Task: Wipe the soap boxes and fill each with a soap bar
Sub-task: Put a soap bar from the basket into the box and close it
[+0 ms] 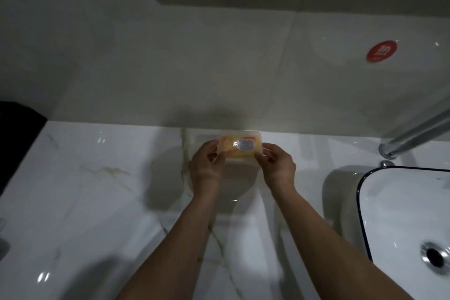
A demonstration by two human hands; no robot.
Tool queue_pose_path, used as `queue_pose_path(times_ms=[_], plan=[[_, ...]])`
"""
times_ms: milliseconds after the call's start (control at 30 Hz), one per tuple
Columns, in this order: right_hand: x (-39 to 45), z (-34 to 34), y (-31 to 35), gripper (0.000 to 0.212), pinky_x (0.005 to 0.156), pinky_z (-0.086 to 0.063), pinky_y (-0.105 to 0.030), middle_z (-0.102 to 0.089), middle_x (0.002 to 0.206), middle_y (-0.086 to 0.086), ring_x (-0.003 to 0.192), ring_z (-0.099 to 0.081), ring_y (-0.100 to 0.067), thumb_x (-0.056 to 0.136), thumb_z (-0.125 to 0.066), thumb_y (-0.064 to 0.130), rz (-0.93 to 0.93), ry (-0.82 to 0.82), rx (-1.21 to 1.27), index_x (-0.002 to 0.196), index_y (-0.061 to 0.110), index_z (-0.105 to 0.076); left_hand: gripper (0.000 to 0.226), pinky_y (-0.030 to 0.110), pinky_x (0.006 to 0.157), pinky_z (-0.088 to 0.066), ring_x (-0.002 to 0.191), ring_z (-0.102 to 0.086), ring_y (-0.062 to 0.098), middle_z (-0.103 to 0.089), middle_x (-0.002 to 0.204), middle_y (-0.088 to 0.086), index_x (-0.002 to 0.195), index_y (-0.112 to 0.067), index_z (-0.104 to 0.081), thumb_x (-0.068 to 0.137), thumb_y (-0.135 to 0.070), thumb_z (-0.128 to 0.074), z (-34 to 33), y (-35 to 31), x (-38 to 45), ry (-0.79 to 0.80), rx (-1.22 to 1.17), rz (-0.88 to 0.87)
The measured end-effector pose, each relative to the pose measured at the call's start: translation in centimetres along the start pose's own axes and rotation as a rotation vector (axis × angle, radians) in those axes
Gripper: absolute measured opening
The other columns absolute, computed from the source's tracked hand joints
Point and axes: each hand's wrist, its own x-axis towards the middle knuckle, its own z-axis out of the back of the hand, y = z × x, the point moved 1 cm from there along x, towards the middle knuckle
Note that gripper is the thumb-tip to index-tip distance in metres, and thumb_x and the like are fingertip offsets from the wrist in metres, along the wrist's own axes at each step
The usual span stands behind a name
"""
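- The left hand [207, 165] and right hand [277, 165] pinch the clear soap box [239, 147] with curled fingers.
- The box (orange soap inside) is over the white tabletop [97, 190], left of the sink [401, 214].

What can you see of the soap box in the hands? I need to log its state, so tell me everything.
The soap box is a small rectangular case of clear, frosted-looking plastic with rounded corners. Through it shows something yellow-orange with a silvery label, likely a wrapped soap bar. It is held level near the wall, at or just above the white marble countertop. The left hand grips its left end, the right hand its right end. Glare hides finer detail.
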Motion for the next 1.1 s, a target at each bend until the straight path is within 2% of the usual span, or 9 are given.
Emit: queue_pose_path(times_ms=[200,333,500,600,667,933,1100], plan=[[2.7,-0.9,-0.5,0.018,0.067,-0.033,0.005,-0.077,0.103,0.003,0.077,-0.060,-0.003,0.092,-0.071,0.023,0.046,-0.007,-0.128,0.109,0.021,-0.076,0.022,0.025,0.081,-0.055,0.085,-0.069,0.011,-0.069,0.091,-0.012,0.105,-0.016,-0.074,0.084,-0.008,-0.072,-1.5,0.5,2.2,0.020,0.037,-0.057],[3.6,-1.2,-0.5,0.020,0.067,-0.031,0.007,-0.077,0.107,0.003,0.079,-0.060,-0.002,0.092,-0.071,0.022,0.059,0.006,-0.167,0.111,0.020,-0.076,0.021,0.037,0.086,-0.057,0.086,-0.069,0.014,-0.072,0.091,-0.005,0.104,-0.013,-0.074,0.085,-0.005,-0.069,-2.0,0.4,2.9,0.024,0.020,-0.071],[4.0,-1.4,-0.8,0.020,0.070,-0.034,0.003,-0.077,0.109,0.002,0.082,-0.064,-0.005,0.093,-0.070,0.022,0.045,0.030,-0.174,0.112,0.020,-0.076,0.023,0.036,0.087,-0.056,0.088,-0.070,0.011,-0.075,0.096,-0.006,0.107,-0.017,-0.074,0.087,-0.008,-0.067,-2.2,0.6,3.1,0.045,0.070,-0.059],[4.1,-1.5,-0.7,0.019,0.077,-0.043,-0.011,-0.077,0.108,0.001,0.081,-0.065,-0.008,0.093,-0.070,0.022,0.048,0.032,-0.168,0.111,0.020,-0.076,0.027,0.038,0.088,-0.056,0.089,-0.070,0.015,-0.075,0.099,-0.001,0.110,-0.016,-0.073,0.086,-0.005,-0.067,-2.3,0.6,3.2,0.029,0.070,-0.037],[4.1,-1.5,-0.7,0.019,0.081,-0.044,-0.018,-0.077,0.108,0.001,0.081,-0.065,-0.008,0.093,-0.070,0.020,0.049,0.028,-0.171,0.110,0.020,-0.077,0.026,0.039,0.088,-0.055,0.091,-0.070,0.017,-0.075,0.102,0.001,0.112,-0.015,-0.073,0.087,-0.006,-0.067,-2.3,0.6,3.2,0.023,0.077,-0.045],[3.8,-1.7,-0.4,0.022,0.082,-0.045,-0.019,-0.077,0.110,0.000,0.082,-0.065,-0.009,0.093,-0.069,0.018,0.048,0.057,-0.186,0.114,0.017,-0.076,0.027,0.039,0.089,-0.054,0.097,-0.068,0.020,-0.074,0.108,0.002,0.117,-0.018,-0.072,0.093,-0.013,-0.062,-2.1,0.4,3.0,0.022,0.162,-0.095],[3.9,-1.7,-0.1,0.023,0.097,-0.053,-0.036,-0.077,0.109,-0.002,0.093,-0.072,-0.019,0.092,-0.069,0.012,0.028,0.084,-0.199,0.113,0.016,-0.076,0.028,0.038,0.089,-0.053,0.098,-0.068,0.019,-0.073,0.110,0.000,0.119,-0.022,-0.071,0.094,-0.015,-0.061,-1.7,0.1,3.1,0.038,0.186,-0.099]])
